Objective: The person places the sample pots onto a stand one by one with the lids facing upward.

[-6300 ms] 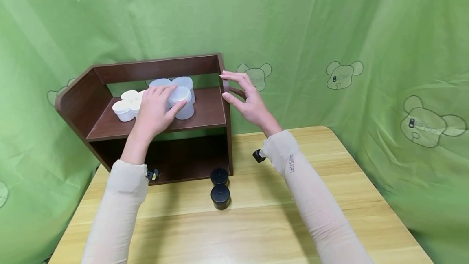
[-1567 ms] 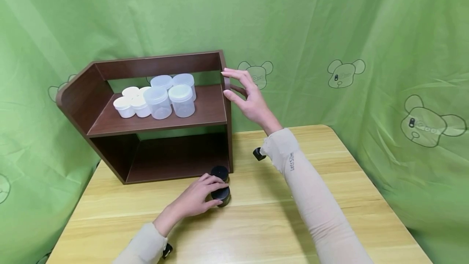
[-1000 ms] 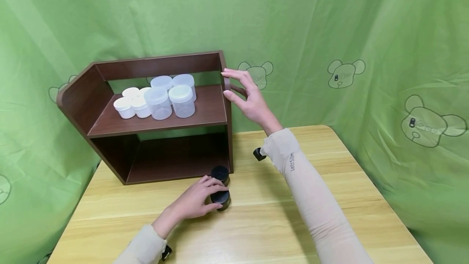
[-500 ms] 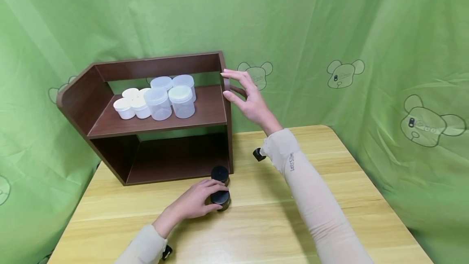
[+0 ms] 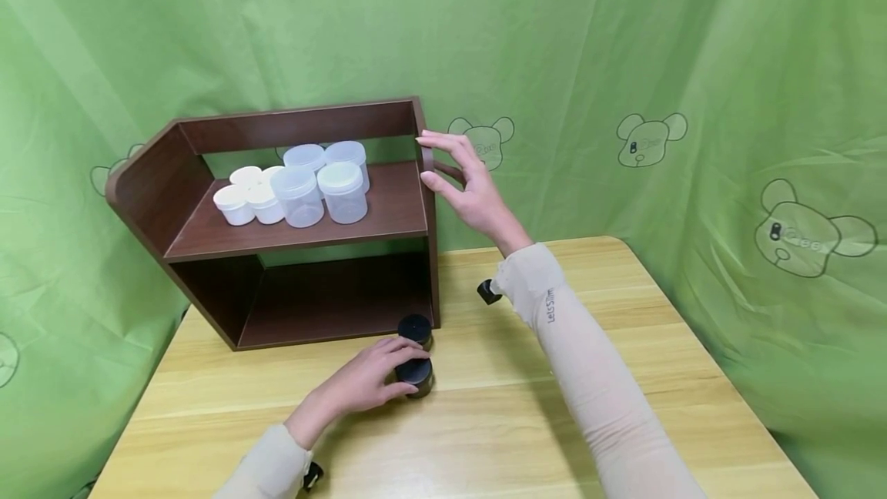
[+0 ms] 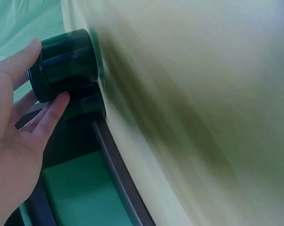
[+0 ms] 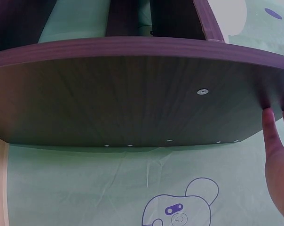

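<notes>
With thumb and fingers on opposite sides, my left hand (image 5: 356,385) grips the nearer black jar (image 5: 420,383). The left wrist view has this glossy jar (image 6: 69,63) upright against the wooden table, its lid end between thumb and fingers. Directly behind it, at the shelf's front right corner, is a second black jar (image 5: 413,326). My right hand (image 5: 478,191) is raised with extended fingers at the right side panel of the dark brown shelf (image 5: 339,295). In the right wrist view, its fingertips (image 7: 268,113) meet that panel (image 7: 132,99).
On the upper shelf stand several small white tubs (image 5: 235,210) to the left and several taller translucent jars (image 5: 302,206) beside them. A green bear-print curtain (image 5: 554,60) hangs behind and around the wooden table (image 5: 527,422).
My left hand has come down from the translucent jars on the upper shelf to the nearer black jar, where it has stayed for the last second or so. The right hand holds its place.
</notes>
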